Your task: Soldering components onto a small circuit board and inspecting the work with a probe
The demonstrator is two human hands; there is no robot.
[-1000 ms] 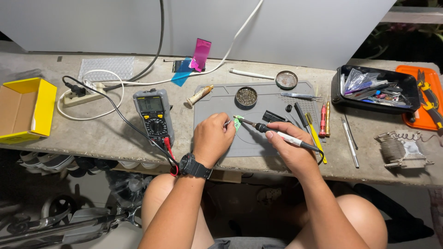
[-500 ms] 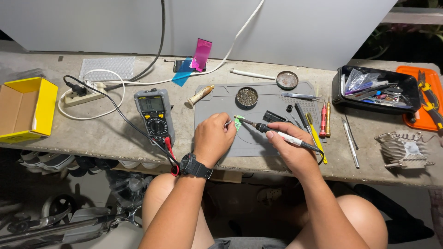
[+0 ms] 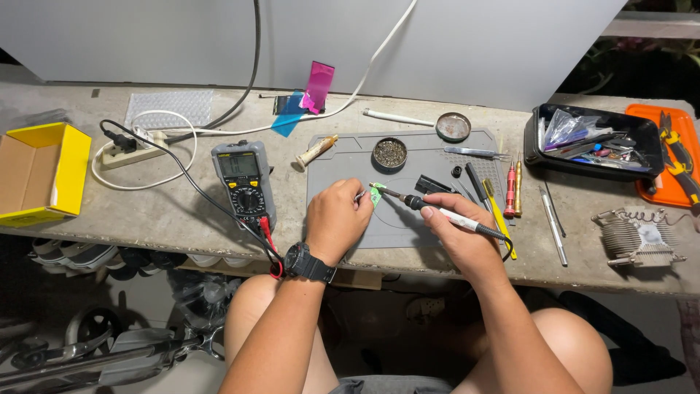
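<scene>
Rough concrete bench point(image 3: 182, 211), white panel behind, grey mat point(image 3: 408, 226) laid at centre as the work surface.

Left hand point(image 3: 337, 220) rests knuckles-up on the mat, fingers curled and pinching tweezers point(image 3: 360, 195) that grip a small green board point(image 3: 376, 194) — held off the fingers, likely to keep them clear of heat. Watch on that wrist.

Right hand point(image 3: 458, 235) is clenched round a soldering iron point(image 3: 437, 211), pen-fashion, tip point(image 3: 373, 185) angled left and touching or just at the board's far edge; cannot tell which. Heel of the hand sits at the mat's near edge, which would steady the tip.

Brass-wool tin point(image 3: 390, 153) stands just beyond the hands on the mat, near for wiping the tip; its lid point(image 3: 453, 126) lies farther right.

Multimeter point(image 3: 243, 184) left of the mat, leads trailing over the near edge. Power strip point(image 3: 127, 149) and yellow box point(image 3: 40, 175) farther left.

Screwdrivers point(image 3: 510, 191) lined up right of the mat; black tray point(image 3: 590, 142) of bits and an orange tray point(image 3: 674, 164) far right. Heatsink point(image 3: 633, 237) near right.
</scene>
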